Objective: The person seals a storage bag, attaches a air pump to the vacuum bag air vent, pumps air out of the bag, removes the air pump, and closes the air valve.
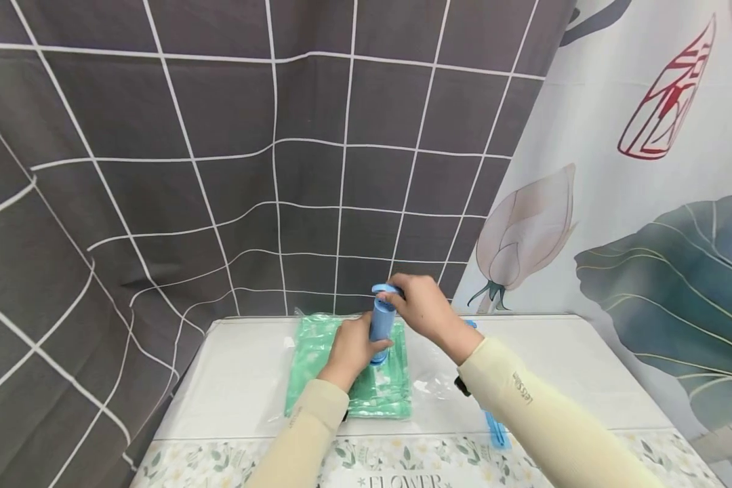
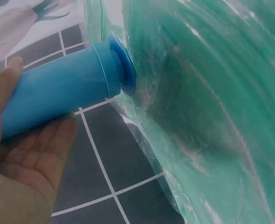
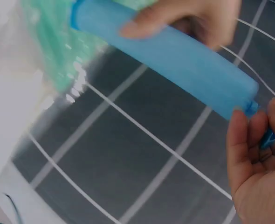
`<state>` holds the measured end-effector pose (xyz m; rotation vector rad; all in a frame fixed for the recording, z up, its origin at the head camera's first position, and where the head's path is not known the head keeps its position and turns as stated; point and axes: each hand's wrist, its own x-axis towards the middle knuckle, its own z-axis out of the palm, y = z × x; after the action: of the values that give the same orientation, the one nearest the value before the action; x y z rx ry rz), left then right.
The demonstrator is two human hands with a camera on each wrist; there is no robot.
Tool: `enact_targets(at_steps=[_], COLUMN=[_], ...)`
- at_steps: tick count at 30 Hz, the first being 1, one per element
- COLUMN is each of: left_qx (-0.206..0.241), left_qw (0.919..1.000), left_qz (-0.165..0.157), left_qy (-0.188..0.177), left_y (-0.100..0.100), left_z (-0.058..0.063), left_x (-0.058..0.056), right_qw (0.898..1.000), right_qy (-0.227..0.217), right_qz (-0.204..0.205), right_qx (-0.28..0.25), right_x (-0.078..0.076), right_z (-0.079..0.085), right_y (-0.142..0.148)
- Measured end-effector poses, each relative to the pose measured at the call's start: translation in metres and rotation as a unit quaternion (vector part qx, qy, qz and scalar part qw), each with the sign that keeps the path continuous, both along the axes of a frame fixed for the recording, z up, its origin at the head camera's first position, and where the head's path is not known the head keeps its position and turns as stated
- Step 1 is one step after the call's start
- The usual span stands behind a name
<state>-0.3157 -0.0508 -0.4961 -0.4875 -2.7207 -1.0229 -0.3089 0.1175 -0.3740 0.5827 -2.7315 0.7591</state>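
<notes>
A blue cylindrical hand pump (image 1: 381, 325) stands nearly upright, tilted slightly, on a clear plastic storage bag (image 1: 311, 369) with green contents. My left hand (image 1: 349, 347) grips the pump's barrel around its middle. At the top, my right hand (image 1: 425, 306) pinches the pump's handle (image 1: 385, 289), close above the barrel. In the left wrist view, the pump's lower end meets a round blue valve (image 2: 124, 65) on the bag. The right wrist view shows fingers (image 3: 240, 135) curled at the handle end, partly hiding it.
The bag lies on a white table (image 1: 244, 359) with a floral-patterned front strip (image 1: 195, 461). A blue strip-like item (image 1: 497, 430) lies to the right, partly behind my right forearm. A dark grid-patterned curtain (image 1: 305, 176) hangs behind, with a flower-printed one (image 1: 531, 224) at right.
</notes>
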Motion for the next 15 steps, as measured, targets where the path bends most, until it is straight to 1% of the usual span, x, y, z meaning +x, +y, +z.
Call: enact_targets(at_steps=[2,4,10,13,15], left_qx=[0.002,0.004,0.004,0.003,0.0], left_qw=[1.0,1.0,1.0,0.9998,0.9997], left_qz=[-0.002,-0.002,0.007,0.012,0.012], left_qy=[-0.001,-0.001,-0.003,-0.013,-0.021], left_y=[0.002,0.003,0.003,0.004,0.005], left_z=[-0.001,-0.001,0.0,0.0,0.0], left_x=[0.0,0.0,0.0,0.0,0.001], right_qw=[1.0,1.0,1.0,1.0,0.999], right_qy=[-0.008,-0.01,-0.01,-0.022,-0.023], right_qz=[0.001,0.005,0.021,0.01,-0.002], right_qx=[0.002,0.001,-0.003,-0.014,-0.029], right_x=[0.001,0.002,0.0,0.003,0.005], right_z=[-0.007,-0.007,0.006,0.015,0.024], right_y=[0.001,0.002,0.003,0.004,0.004])
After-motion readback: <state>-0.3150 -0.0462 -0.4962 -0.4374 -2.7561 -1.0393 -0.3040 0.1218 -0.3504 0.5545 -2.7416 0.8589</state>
